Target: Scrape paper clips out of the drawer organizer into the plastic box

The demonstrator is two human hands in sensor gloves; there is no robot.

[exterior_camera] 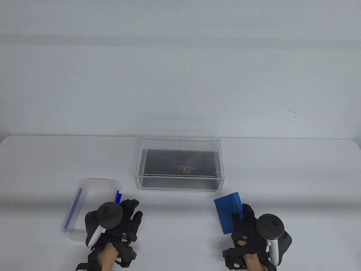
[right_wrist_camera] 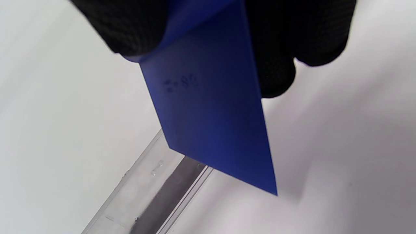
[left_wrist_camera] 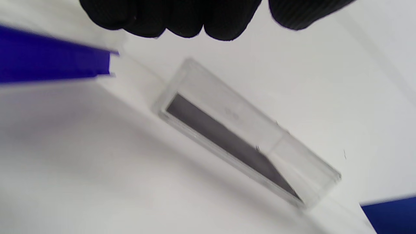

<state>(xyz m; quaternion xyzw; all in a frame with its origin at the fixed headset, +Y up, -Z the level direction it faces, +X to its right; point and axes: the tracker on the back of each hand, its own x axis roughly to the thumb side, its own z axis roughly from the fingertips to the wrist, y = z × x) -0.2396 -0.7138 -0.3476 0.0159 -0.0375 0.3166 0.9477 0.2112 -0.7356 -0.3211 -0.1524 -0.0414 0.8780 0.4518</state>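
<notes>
- Table view: the clear acrylic rectangular drawer organizer with a dark floor (exterior_camera: 180, 163) stands mid-counter, its long axis running left to right; a small cluster of silver wire paper clips (exterior_camera: 185, 168) lies on that floor, slightly right of centre and toward the near wall.
- The right hand (exterior_camera: 248, 228) clamps a flat blue plastic scraper (exterior_camera: 228, 211) between thumb and fingers; the right wrist view shows the thin, smooth blade (right_wrist_camera: 211, 130) pointing down toward the organizer's near corner (right_wrist_camera: 152, 188).
- The key relation: the clips lie ahead and to the left of the right hand, beyond the organizer's near wall, so the blade likely has to clear that wall before sweeping.
- The translucent plastic box with blue side strips (exterior_camera: 84, 209) sits at the near left, well apart from the organizer, long axis running front to back.
- The left hand (exterior_camera: 118, 223) rests at the box's right rim; whether it grips the rim cannot be told. In the left wrist view its fingers (left_wrist_camera: 182, 16) appear curled together.
- The white counter (exterior_camera: 282, 175) is matte and smooth; organizer and box walls are rigid and glossy.
</notes>
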